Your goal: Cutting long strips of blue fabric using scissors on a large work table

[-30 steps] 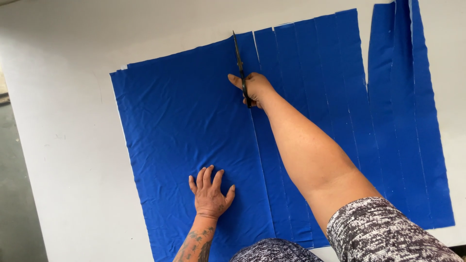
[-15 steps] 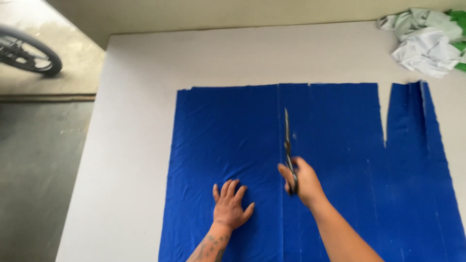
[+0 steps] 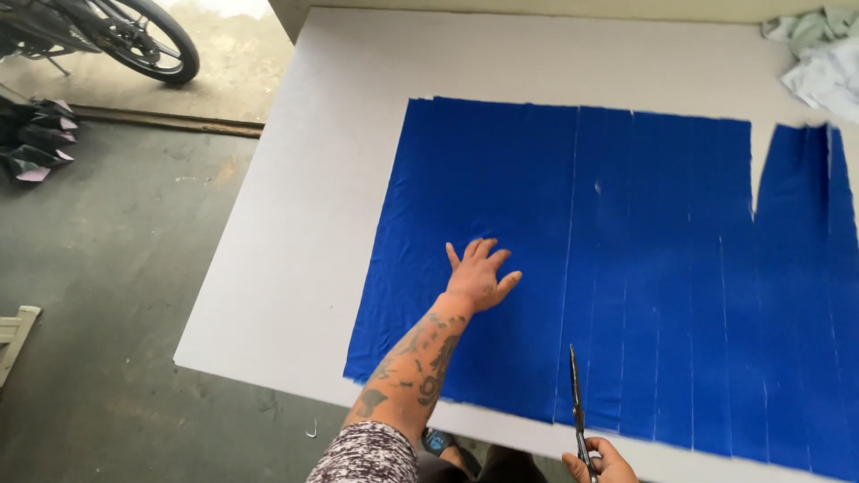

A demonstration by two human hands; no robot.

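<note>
left hand [image 3: 478, 273] spread flat on one blue cloth [image 3: 501, 179]; right hand [image 3: 601, 461] at its near edge grips one scissors [image 3: 575, 398].

You have no packages, labels, signs or screens in view anywhere on or around your table [image 3: 304, 233].

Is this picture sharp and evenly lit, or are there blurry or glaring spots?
Head view: soft, even daylight, no hard shadows; the white table looks bright but not glaring; the blue fabric shows crisp wrinkles and cut lines; the left hand is sharp; the right hand with scissors is cropped by the bottom edge; table edges splay, a wide-angle effect.
</note>
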